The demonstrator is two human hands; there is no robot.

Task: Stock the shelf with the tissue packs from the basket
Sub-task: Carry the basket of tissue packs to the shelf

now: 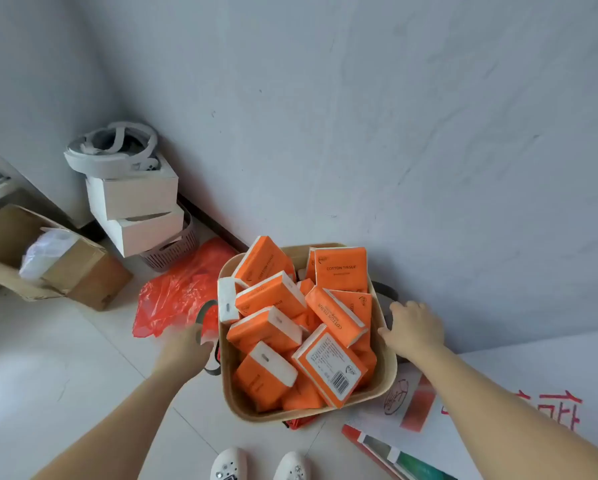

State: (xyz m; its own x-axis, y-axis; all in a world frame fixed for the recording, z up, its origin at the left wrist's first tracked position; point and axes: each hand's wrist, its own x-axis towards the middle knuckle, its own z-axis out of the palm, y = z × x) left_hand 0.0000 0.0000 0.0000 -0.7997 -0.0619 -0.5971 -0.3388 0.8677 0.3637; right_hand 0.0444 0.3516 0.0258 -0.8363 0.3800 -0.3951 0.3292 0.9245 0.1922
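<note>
Basket (256,415) of tissue packs (332,317) on floor, between hands: right hand (413,329) fingers (399,308) loosely bent at right rim; left hand (186,344) blurred, grasp indeterminable.

Tissue packs (297,327) are lying heaped in the basket (382,372) before me, my left hand (186,348) and right hand (413,332) flanking it, boxes (135,206) standing stacked behind-left.

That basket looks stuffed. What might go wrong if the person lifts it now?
The tissue packs are heaped loosely above the rim of the basket, so a tilt may spill the top ones. The red plastic bag lies beside the basket near the left hand and might snag or get underfoot.
</note>
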